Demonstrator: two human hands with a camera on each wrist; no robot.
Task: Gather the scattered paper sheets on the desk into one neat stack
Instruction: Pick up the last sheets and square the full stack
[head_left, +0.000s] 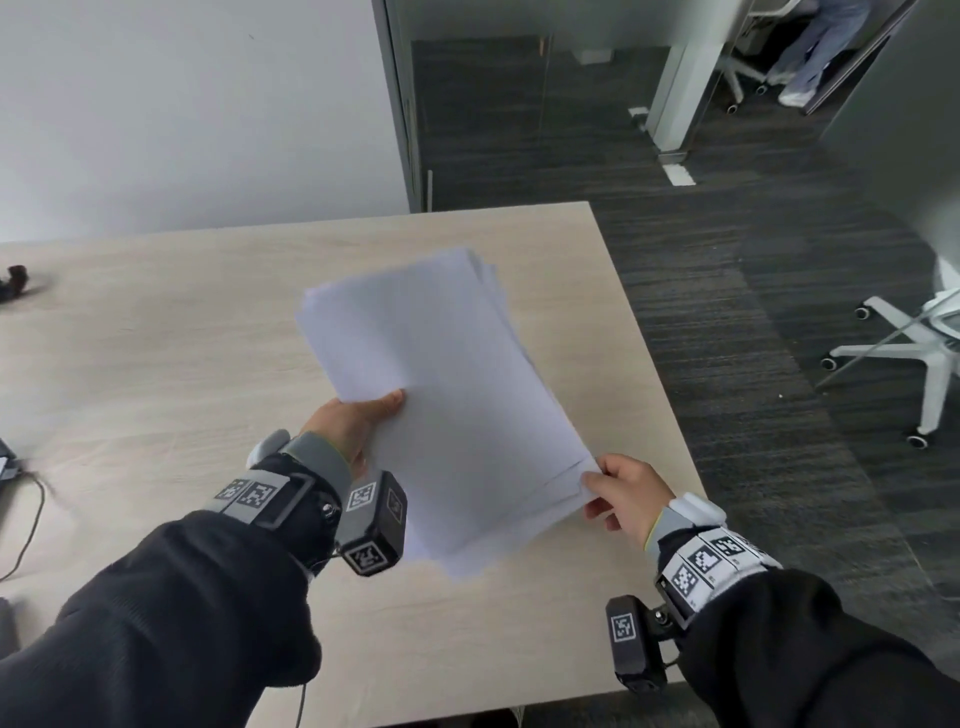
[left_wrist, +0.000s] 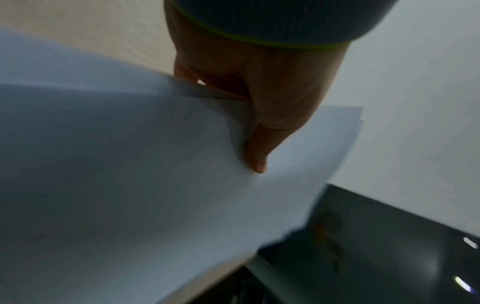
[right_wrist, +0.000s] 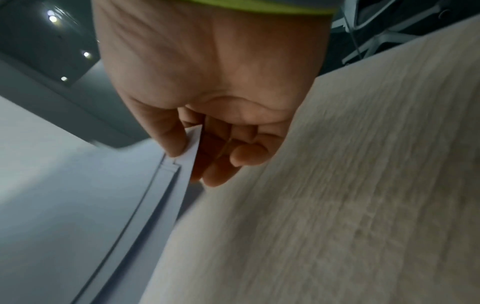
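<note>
Left hand (head_left: 353, 421) gripping the paper stack (head_left: 441, 395) at its left edge, thumb (left_wrist: 255, 152) on top. Right hand (head_left: 628, 493) pinching the stack's near right corner (right_wrist: 191, 144). Stack held above the wooden desk (head_left: 182, 338), edges slightly fanned. White office chair (head_left: 904, 353) beyond on dark carpet.

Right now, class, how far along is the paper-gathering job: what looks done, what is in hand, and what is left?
Done: the paper sheets are gathered into one bundle; no loose sheet shows on the desk. In hand: the left hand grips the bundle's left edge and the right hand pinches its near right corner, holding it above the desk. Left: edges are staggered, so squaring them up and setting the stack down.
</note>
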